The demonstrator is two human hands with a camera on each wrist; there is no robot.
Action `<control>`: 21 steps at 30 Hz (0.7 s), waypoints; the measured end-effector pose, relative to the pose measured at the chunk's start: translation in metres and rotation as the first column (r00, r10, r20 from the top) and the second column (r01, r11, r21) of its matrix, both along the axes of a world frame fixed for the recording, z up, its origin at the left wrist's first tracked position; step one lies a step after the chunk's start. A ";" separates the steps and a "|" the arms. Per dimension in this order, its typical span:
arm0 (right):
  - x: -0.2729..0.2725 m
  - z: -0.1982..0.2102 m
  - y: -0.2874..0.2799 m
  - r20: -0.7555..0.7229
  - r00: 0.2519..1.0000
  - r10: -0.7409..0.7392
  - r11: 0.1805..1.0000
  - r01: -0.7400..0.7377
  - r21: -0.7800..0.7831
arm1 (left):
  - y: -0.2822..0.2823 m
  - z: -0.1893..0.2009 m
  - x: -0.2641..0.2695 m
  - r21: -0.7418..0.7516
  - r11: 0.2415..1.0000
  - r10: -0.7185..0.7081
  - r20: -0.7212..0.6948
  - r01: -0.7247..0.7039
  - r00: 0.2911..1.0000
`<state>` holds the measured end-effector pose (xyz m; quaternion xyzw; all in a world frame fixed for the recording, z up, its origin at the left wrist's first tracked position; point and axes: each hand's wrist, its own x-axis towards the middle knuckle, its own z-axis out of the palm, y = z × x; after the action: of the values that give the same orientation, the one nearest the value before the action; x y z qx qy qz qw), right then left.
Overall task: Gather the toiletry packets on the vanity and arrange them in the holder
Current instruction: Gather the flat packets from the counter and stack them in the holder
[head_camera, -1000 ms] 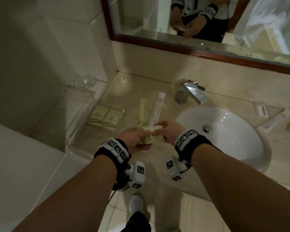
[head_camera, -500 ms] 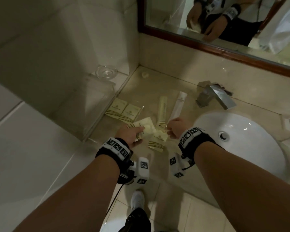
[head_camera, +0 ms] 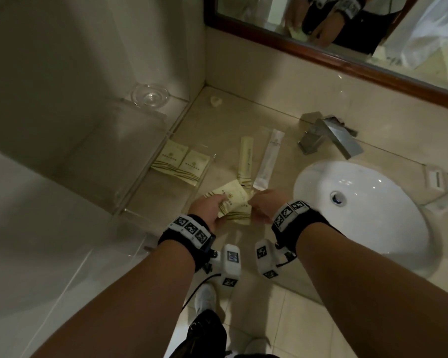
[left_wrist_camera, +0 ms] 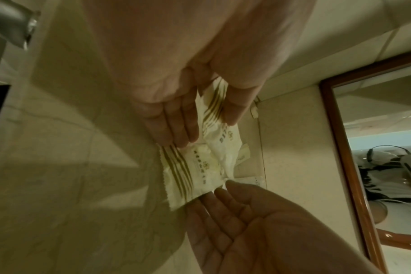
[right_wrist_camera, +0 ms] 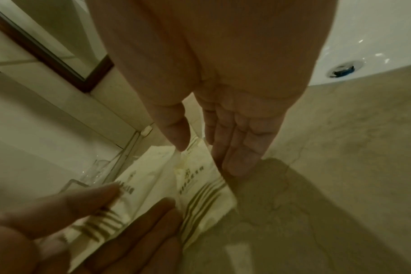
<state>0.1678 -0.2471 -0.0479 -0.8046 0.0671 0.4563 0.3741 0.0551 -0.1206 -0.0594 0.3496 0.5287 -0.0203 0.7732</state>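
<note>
My left hand (head_camera: 221,202) pinches a cream square packet (head_camera: 230,193) with gold stripes between thumb and fingers, just above the vanity top. A second square packet (head_camera: 239,215) lies flat beneath it. My right hand (head_camera: 251,202) touches that packet's edge with straight fingers. In the left wrist view the held packet (left_wrist_camera: 221,129) overlaps the lying one (left_wrist_camera: 190,172). Two long packets, a cream one (head_camera: 246,161) and a white one (head_camera: 268,160), lie behind the hands. The clear holder (head_camera: 150,187) at the left contains two square packets (head_camera: 180,162).
The white basin (head_camera: 388,202) and chrome tap (head_camera: 329,138) lie right of my hands. A glass dish (head_camera: 150,95) sits in the back left corner, with a small cap (head_camera: 216,101) beside it. More packets (head_camera: 436,178) lie beyond the basin. The mirror (head_camera: 347,29) hangs above.
A second ago both hands held packets together. One square packet now lies on the vanity, my left hand keeps the other, and my right hand has opened beside the lying one.
</note>
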 end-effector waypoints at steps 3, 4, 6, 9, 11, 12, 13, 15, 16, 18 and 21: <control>-0.003 -0.015 0.002 -0.018 0.999 -0.028 1.000 0.028 -0.004 | -0.004 -0.004 0.001 -0.003 0.999 -0.041 0.006 0.041 0.999; -0.002 -0.026 0.002 -0.029 0.999 -0.043 0.999 0.043 0.015 | -0.005 -0.004 0.001 0.000 0.998 -0.058 0.004 0.058 0.998; -0.008 -0.025 0.003 -0.032 0.999 -0.044 0.998 0.045 0.034 | -0.007 -0.005 -0.001 0.004 0.997 -0.083 0.001 0.083 0.997; -0.019 -0.006 0.005 0.010 1.000 -0.028 0.999 0.028 0.045 | -0.007 -0.001 -0.004 -0.004 0.993 -0.121 0.022 0.121 0.992; -0.021 0.009 0.007 0.009 1.000 -0.018 0.998 0.017 0.056 | -0.004 0.008 -0.004 -0.013 0.989 -0.145 0.067 0.146 0.987; -0.020 0.018 0.009 0.015 1.000 -0.011 0.999 0.010 0.054 | -0.001 0.016 -0.003 -0.007 0.987 -0.159 0.096 0.161 0.983; -0.017 0.028 0.013 0.035 0.999 -0.003 0.999 0.001 0.046 | 0.003 0.026 -0.002 0.000 0.985 -0.173 0.126 0.174 0.977; -0.011 0.050 0.021 0.097 0.995 -0.007 1.000 0.004 0.030 | 0.014 0.050 0.000 0.016 0.983 -0.182 0.177 0.182 0.967; -0.007 0.062 0.026 0.134 0.991 -0.013 0.999 0.008 0.034 | 0.019 0.063 0.002 0.030 0.984 -0.176 0.199 0.174 0.964; 0.000 0.084 0.034 0.206 0.978 -0.012 0.998 -0.001 0.060 | 0.029 0.085 0.005 0.068 0.988 -0.153 0.233 0.140 0.960; 0.005 0.119 0.041 0.282 0.959 -0.027 0.992 -0.009 0.126 | 0.044 0.113 0.007 0.109 0.992 -0.090 0.277 0.062 0.957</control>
<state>0.1725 -0.2060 0.0710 -0.8362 -0.0123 0.3379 0.4319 0.0623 -0.0765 0.0532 0.4070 0.4001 0.0259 0.8207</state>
